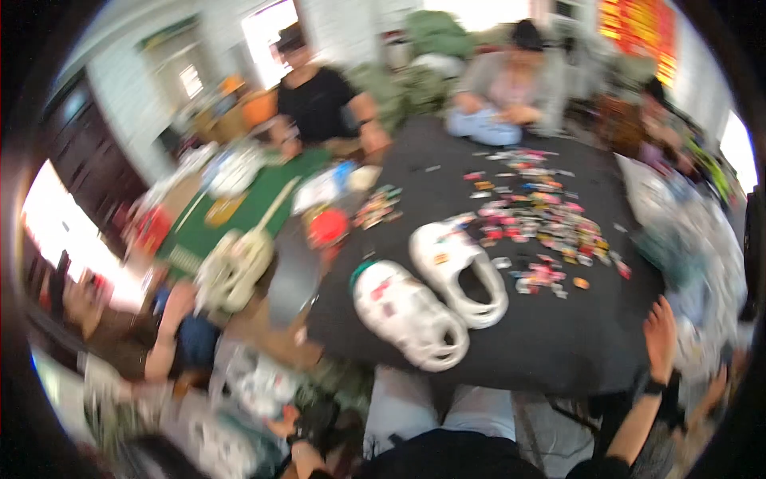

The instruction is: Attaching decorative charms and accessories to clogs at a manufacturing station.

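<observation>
Picture's pretty smeared, so take this loosely. The pair of white clogs (431, 295) sits on the black tablecloth (550, 351), toward the near-left part of the table, the nearer one with its heel not far from the front edge. Neither hand is on them. The right hand (661, 326) is up at the table's near-right edge, fingers spread and empty, nothing gripped. The left hand (302, 459) is low at the bottom of the frame, below table height, and I honestly can't tell whether it's closed on anything.

What I'd worry about: that nearer clog could get nudged off the front edge by a knee or a sleeve, since the cloth hangs right over the person's lap. Also the scatter of small colourful charms (542, 219) starts just beside the far clog, so any sweeping reach from the right could drag pieces along or flick them off the right side.

Room to move: there's a bare stretch of cloth between the clogs and the right hand, good open space. The left side is tight, with a red round thing (328, 227) and clutter near the table's corner. Other people sit across the table, well apart.
</observation>
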`<state>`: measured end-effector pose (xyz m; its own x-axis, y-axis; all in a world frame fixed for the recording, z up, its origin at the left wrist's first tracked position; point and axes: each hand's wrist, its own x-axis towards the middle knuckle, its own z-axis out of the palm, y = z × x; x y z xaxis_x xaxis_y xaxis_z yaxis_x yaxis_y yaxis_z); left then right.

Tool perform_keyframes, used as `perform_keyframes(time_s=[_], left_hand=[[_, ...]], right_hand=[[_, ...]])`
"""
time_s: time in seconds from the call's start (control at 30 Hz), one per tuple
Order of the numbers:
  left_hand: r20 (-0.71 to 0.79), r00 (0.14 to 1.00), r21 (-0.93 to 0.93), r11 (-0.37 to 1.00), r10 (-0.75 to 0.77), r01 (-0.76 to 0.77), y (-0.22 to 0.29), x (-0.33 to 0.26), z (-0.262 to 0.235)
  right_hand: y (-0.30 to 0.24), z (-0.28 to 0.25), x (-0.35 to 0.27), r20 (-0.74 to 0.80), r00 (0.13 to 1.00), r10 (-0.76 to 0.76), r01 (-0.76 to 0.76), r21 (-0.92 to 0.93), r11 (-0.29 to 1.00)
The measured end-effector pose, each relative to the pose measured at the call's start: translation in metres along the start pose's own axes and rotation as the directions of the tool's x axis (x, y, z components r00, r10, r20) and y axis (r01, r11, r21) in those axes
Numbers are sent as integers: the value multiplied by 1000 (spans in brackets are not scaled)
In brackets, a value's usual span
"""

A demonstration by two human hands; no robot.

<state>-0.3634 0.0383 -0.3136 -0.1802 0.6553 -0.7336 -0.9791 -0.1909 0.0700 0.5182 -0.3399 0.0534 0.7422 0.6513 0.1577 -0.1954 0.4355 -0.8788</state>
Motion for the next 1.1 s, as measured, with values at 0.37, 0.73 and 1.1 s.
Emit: perform_keyframes(time_s=[0.37, 0.73, 1.1], left_hand=[[312, 306, 480, 129, 899, -868, 34, -98, -29], [63, 444, 747, 253, 894, -615, 47, -86, -25], [292, 677, 61, 693, 676, -718, -7, -232, 75]], right_hand=[[22, -3, -43, 4, 993, 117, -113, 293, 949], [7, 3, -64, 4, 997, 71, -71, 79, 994], [84, 80, -43, 15, 977, 211, -203, -220, 954]])
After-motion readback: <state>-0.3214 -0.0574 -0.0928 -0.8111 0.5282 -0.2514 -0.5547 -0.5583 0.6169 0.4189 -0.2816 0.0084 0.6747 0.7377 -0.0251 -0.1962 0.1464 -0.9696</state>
